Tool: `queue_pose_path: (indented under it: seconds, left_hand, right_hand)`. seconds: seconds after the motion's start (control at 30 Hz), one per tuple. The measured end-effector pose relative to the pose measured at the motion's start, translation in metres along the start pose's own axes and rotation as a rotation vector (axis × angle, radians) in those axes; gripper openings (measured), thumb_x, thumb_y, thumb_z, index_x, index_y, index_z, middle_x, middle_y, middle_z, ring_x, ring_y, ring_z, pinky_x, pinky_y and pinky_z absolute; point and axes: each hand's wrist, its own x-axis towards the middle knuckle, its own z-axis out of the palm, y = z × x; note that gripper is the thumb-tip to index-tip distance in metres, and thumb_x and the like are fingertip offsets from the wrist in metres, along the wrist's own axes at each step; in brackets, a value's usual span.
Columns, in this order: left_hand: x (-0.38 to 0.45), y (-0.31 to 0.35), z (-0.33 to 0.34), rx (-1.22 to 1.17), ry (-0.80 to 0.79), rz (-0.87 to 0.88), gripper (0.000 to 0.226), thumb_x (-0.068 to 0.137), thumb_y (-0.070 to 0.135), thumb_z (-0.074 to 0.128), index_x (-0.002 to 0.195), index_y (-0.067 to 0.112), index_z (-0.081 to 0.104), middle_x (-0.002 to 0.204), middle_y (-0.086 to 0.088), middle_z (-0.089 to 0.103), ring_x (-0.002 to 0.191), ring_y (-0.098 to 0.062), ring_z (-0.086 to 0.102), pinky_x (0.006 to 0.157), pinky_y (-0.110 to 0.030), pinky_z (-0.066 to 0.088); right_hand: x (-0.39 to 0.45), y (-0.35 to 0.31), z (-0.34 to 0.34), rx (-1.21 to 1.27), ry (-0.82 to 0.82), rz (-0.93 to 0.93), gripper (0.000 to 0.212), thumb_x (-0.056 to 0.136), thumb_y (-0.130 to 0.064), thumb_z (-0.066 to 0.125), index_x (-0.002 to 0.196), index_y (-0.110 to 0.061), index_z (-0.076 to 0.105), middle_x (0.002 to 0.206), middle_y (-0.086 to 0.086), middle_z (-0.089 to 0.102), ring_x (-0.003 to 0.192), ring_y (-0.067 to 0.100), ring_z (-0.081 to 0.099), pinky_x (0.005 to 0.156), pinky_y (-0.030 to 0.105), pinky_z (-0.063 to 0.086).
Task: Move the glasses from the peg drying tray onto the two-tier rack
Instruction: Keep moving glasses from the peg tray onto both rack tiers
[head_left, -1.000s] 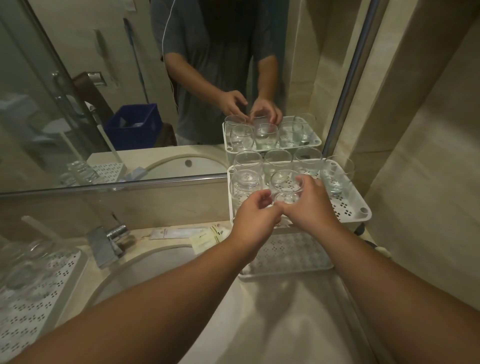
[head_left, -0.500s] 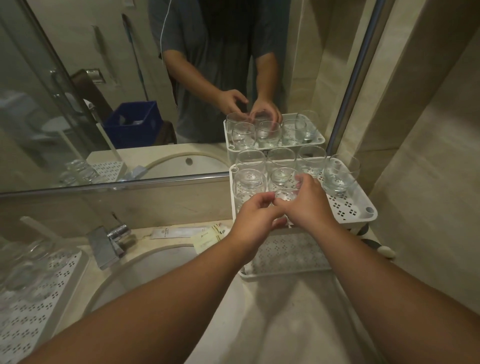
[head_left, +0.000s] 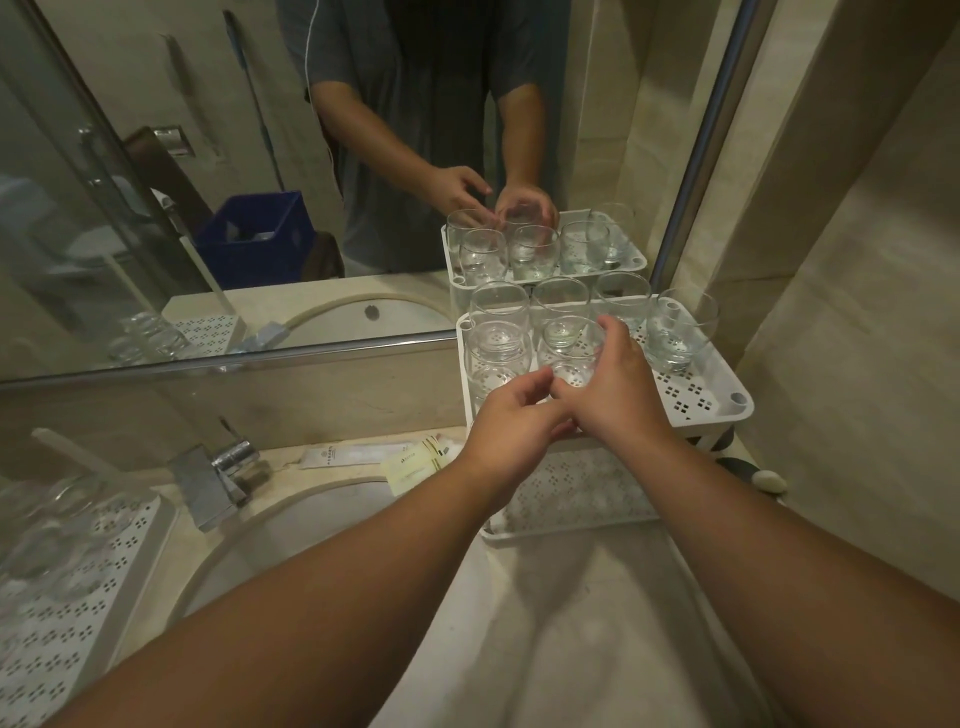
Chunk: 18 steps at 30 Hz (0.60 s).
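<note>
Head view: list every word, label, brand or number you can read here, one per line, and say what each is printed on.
No text here can be read for certain.
White sachet on the counter: small logo and a line of print, too blurred to read.
Pale yellow packet beside it: small logo and print, too small to read.
Glasses and two-tier rack: no print visible.
</note>
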Motion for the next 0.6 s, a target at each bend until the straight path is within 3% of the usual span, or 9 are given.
queue_pose_path:
  seconds: [0.13,0.27,0.37,0.47,0.6]
  left_hand:
    - [-0.004,-0.002,-0.001,0.001,-0.005,0.034,0.078,0.075,0.012,0.070,0.147,0.003,0.041,0.145,-0.015,0.050,0.118,-0.021,0.062,0.092,-0.034,0.057]
    - [-0.014,0.002,-0.004,0.020,-0.026,0.091,0.072,0.079,0.019,0.067,0.146,0.009,0.045,0.143,-0.011,0.049,0.123,-0.020,0.058,0.094,-0.039,0.056]
    - [-0.028,0.006,-0.011,0.063,-0.017,0.124,0.067,0.075,0.026,0.064,0.141,0.020,0.051,0.140,-0.005,0.049,0.126,-0.019,0.055,0.093,-0.042,0.057]
    - [-0.044,0.013,-0.027,0.163,0.032,0.206,0.059,0.078,0.025,0.063,0.136,0.024,0.055,0.135,0.002,0.055,0.120,-0.013,0.057,0.092,-0.043,0.057]
    - [-0.064,0.026,-0.056,0.202,0.159,0.287,0.045,0.082,0.021,0.063,0.126,0.028,0.061,0.121,0.013,0.062,0.100,-0.006,0.064,0.089,-0.042,0.057]
  right_hand:
    - [-0.004,0.000,-0.001,0.031,0.051,-0.054,0.087,0.074,-0.039,0.078,0.144,-0.026,0.028,0.144,0.006,0.040,0.124,0.021,0.048,0.089,0.028,0.042]
    - [-0.013,-0.004,-0.003,0.040,0.130,-0.116,0.079,0.075,-0.037,0.078,0.141,-0.023,0.037,0.139,0.003,0.042,0.121,0.016,0.047,0.089,0.022,0.036]
    - [-0.019,-0.010,-0.010,0.031,0.192,-0.188,0.070,0.077,-0.036,0.076,0.137,-0.019,0.044,0.136,0.002,0.045,0.122,0.017,0.047,0.092,0.025,0.040]
    - [-0.024,-0.029,-0.018,0.023,0.255,-0.305,0.062,0.079,-0.035,0.072,0.133,-0.015,0.048,0.133,0.004,0.047,0.124,0.020,0.046,0.101,0.032,0.042]
    - [-0.036,-0.073,-0.020,0.037,0.287,-0.435,0.056,0.081,-0.036,0.068,0.129,-0.013,0.050,0.128,0.005,0.049,0.119,0.020,0.048,0.099,0.028,0.041]
